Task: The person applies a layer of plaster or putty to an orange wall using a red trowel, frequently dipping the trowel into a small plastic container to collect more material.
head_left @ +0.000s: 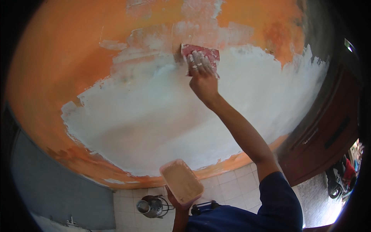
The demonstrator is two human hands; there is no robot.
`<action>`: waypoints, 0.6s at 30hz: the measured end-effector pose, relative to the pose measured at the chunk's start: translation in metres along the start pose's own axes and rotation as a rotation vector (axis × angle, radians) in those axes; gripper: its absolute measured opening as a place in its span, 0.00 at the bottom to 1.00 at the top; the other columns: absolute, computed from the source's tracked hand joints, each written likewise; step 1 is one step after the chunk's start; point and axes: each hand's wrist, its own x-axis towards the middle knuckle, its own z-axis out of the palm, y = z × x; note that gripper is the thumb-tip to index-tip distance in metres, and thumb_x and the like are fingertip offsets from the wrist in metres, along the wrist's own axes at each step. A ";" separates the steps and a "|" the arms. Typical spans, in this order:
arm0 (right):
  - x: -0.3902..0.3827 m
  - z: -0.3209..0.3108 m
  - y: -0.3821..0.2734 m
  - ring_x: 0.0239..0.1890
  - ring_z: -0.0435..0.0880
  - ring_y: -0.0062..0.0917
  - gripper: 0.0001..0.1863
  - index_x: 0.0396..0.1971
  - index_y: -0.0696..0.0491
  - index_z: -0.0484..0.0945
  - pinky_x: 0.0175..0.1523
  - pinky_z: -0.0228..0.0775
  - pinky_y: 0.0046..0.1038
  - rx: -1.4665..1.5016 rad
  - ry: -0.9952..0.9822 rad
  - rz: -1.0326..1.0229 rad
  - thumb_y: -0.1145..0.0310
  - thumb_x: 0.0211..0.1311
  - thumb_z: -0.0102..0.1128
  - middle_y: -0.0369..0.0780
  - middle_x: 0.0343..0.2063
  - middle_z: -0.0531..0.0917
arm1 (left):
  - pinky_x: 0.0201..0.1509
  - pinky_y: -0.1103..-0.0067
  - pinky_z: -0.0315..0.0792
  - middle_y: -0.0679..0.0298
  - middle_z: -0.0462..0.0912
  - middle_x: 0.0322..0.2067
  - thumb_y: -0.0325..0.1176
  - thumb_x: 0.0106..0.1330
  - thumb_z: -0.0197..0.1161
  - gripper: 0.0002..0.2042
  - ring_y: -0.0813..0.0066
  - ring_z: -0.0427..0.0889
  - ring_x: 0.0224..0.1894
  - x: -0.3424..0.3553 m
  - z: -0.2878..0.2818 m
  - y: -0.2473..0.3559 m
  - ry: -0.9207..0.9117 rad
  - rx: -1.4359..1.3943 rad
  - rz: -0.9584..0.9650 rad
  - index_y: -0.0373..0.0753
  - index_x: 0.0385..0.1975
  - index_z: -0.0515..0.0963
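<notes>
Cloth sleeve (280,197) nearest, the smeared right hand (203,80) holds a rectangular scraper (213,57).

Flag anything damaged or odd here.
The white coating on the orange painted wall looks uneven: ragged-edged, with thin patches above. White smears mark the fingers of the right hand holding the flat red rectangular spreader.

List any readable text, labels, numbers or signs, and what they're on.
Dark red panel, right side: one short line of pale lettering, too small and blurred to read.
Red spreader in right hand: none visible.
Tub in left hand: none visible.
Wall: none visible.
No other text can be made out.
</notes>
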 end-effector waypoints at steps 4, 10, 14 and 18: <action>-0.062 0.021 -0.033 0.63 0.65 0.44 0.26 0.55 0.61 0.68 0.67 0.54 0.44 0.120 -0.162 -0.037 0.69 0.55 0.58 0.52 0.59 0.68 | 0.45 0.70 0.80 0.54 0.73 0.50 0.28 0.50 0.72 0.36 0.64 0.79 0.47 -0.005 0.014 0.015 0.113 -0.180 -0.029 0.35 0.59 0.60; -0.087 -0.017 -0.064 0.60 0.70 0.42 0.29 0.55 0.60 0.69 0.65 0.60 0.44 0.138 -0.171 -0.093 0.73 0.49 0.59 0.51 0.54 0.73 | 0.49 0.64 0.77 0.54 0.72 0.52 0.46 0.65 0.54 0.28 0.60 0.77 0.51 -0.001 -0.026 0.011 0.024 -0.305 -0.076 0.37 0.60 0.59; -0.010 -0.016 -0.047 0.60 0.69 0.45 0.28 0.55 0.61 0.68 0.64 0.59 0.44 0.091 0.038 -0.001 0.79 0.50 0.56 0.53 0.55 0.71 | 0.50 0.63 0.77 0.55 0.71 0.52 0.50 0.64 0.52 0.29 0.60 0.76 0.51 -0.004 -0.015 0.016 0.058 -0.259 -0.034 0.38 0.60 0.59; 0.012 0.017 -0.034 0.62 0.67 0.46 0.28 0.56 0.62 0.67 0.66 0.57 0.45 -0.020 0.063 -0.001 0.78 0.51 0.56 0.53 0.57 0.70 | 0.50 0.63 0.75 0.54 0.70 0.53 0.46 0.55 0.63 0.35 0.59 0.75 0.51 0.002 -0.021 0.018 0.052 -0.293 -0.118 0.39 0.61 0.59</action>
